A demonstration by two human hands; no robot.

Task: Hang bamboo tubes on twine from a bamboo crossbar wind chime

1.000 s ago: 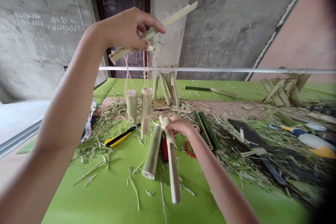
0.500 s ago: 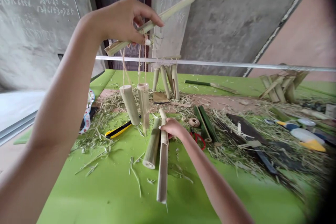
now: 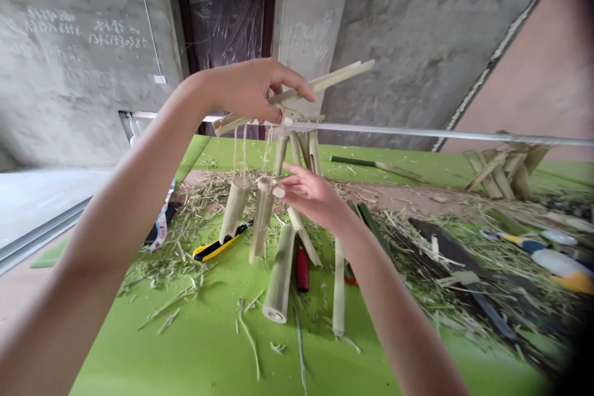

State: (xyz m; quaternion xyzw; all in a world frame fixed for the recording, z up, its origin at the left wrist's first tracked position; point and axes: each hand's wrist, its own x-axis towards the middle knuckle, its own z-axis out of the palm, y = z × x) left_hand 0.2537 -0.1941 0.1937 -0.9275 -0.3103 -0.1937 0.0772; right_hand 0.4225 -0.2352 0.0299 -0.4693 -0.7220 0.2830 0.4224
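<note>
The left hand [image 3: 250, 91] pinches a bamboo crossbar [image 3: 325, 81]; the open right hand [image 3: 313, 195] sits just beside a tube [image 3: 262, 219] hanging on twine [image 3: 244, 154] below it.

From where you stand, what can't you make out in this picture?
Head view only:
- Where the twine joins the bamboo strips: the left hand covers it.
- The upper end of the red handle: a bamboo stick blocks it.
- The yellow-and-white object: the right edge cuts it off, so its kind is unclear.
</note>
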